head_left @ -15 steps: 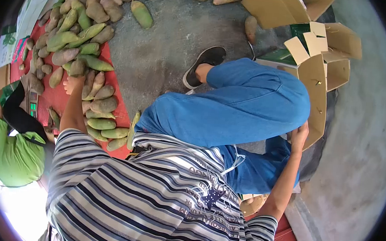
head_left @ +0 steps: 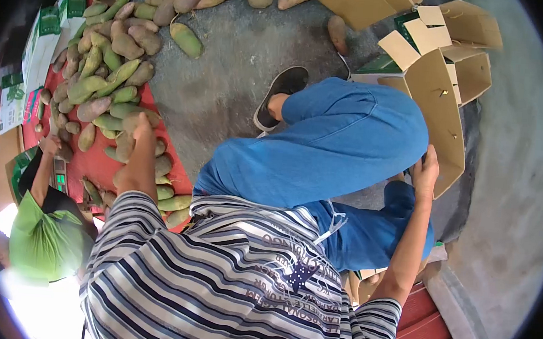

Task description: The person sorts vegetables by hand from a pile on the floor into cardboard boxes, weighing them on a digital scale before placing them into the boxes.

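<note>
My left hand [head_left: 141, 126] is over the heap on the left, its fingers closed round a greenish-brown mango [head_left: 152, 118]. More mangoes [head_left: 107, 82], long and green to reddish brown, lie close around it on a red sheet [head_left: 99, 164]. By my right knee, my right hand [head_left: 429, 171] has its fingers curled beside the wall of an open cardboard box [head_left: 444, 125]. The knee and the hand itself hide what those fingers grip.
A person in a green top [head_left: 46, 235] reaches toward the mangoes beside a scale with a lit display [head_left: 61, 180]. White-and-green cartons [head_left: 41, 46] stand at upper left. A single mango [head_left: 337, 34] lies on the dark mat [head_left: 228, 66] near open boxes. My shoe [head_left: 283, 88] rests there.
My left hand has moved right across the heap with a mango in it. The co-worker's arm now reaches to the mangoes. My right hand stays by the box; the view has shifted slightly.
</note>
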The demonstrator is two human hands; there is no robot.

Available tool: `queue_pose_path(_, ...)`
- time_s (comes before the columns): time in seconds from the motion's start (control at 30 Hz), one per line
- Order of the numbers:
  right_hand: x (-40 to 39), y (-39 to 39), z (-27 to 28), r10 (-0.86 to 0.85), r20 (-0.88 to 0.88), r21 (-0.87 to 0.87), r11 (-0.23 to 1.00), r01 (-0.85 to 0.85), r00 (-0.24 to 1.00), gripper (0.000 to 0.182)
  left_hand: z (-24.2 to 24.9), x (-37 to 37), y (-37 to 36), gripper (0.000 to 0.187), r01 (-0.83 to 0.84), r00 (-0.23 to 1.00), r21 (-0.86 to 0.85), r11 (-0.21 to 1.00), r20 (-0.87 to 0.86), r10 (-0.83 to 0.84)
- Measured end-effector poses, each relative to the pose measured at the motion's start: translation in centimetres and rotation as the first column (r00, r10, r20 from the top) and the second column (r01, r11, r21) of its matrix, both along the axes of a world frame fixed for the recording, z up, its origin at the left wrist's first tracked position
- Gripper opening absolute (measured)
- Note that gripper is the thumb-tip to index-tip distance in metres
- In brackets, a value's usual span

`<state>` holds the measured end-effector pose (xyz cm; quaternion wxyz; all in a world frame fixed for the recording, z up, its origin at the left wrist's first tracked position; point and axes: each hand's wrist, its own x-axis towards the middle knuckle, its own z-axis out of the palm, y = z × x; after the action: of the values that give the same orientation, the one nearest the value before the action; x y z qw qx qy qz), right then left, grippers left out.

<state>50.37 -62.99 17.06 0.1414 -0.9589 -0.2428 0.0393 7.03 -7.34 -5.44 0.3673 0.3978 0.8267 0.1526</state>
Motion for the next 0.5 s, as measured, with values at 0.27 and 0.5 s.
queue_pose_path(0.27,0.0,0.2,0.6,-0.064,-0.037,-0.024,0.998,0.063,0.997,0.020,-2.5,13.1,-7.0,0.057,0.297,0.890,-0.316,0.901,0.434,-0.141)
queue_pose_path(0.5,-0.1,0.1,0.8,-0.014,0.048,0.019,1.000,0.013,0.999,0.017,12.2,28.8,-12.9,0.050,0.854,0.251,0.237,0.463,0.592,-0.766)
